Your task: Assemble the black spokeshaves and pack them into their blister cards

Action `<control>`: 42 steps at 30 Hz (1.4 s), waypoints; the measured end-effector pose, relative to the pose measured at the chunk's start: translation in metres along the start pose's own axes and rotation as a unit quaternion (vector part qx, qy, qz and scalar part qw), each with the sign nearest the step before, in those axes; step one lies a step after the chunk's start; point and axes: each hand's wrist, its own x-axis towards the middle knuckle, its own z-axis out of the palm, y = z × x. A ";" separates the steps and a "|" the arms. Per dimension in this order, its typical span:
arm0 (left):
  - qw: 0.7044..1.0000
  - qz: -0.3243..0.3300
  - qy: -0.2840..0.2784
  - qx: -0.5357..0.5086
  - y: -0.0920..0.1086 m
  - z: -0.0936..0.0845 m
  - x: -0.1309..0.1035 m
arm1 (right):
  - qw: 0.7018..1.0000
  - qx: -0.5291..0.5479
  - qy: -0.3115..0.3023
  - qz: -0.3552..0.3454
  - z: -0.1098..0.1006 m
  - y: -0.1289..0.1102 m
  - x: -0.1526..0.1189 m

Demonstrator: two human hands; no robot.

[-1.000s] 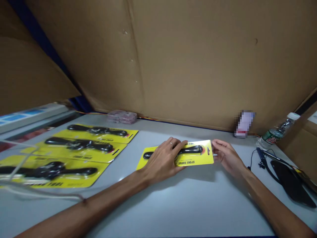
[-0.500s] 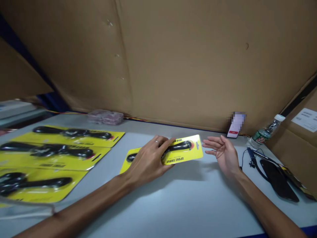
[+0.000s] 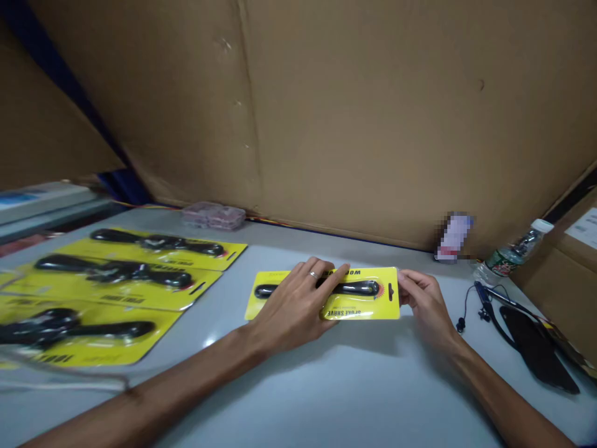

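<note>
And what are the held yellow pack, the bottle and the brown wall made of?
Yellow pack: probably printed card under clear plastic, given the glossy shine. Bottle: most likely clear, shiny plastic, being see-through. Brown wall: apparently matte cardboard, from its creased, dented surface.

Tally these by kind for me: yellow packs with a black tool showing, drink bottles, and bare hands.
Yellow card packs showing a black tool under clear plastic: 4 (one in hand, three lying at left)
Clear plastic bottle with green label and white cap: 1
Bare hands, left hand and right hand: 2
Total: 7
</note>
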 end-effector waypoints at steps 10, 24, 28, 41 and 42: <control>1.000 0.004 0.008 0.005 -0.002 0.001 0.001 | 0.998 0.052 0.017 0.006 -0.001 0.001 0.002; 1.000 -0.001 -0.008 0.010 -0.003 0.000 0.002 | 0.998 0.051 0.007 0.026 0.001 0.002 0.001; 0.999 0.000 -0.017 0.029 -0.002 0.000 0.002 | 1.000 0.023 0.010 0.017 -0.001 0.001 0.002; 0.998 -0.002 -0.067 0.021 -0.005 0.003 0.000 | 0.983 -0.079 -0.140 0.091 -0.028 -0.005 0.015; 0.997 -0.002 -0.072 0.018 -0.005 0.004 0.000 | 0.979 -0.083 -0.157 0.102 -0.029 -0.006 0.015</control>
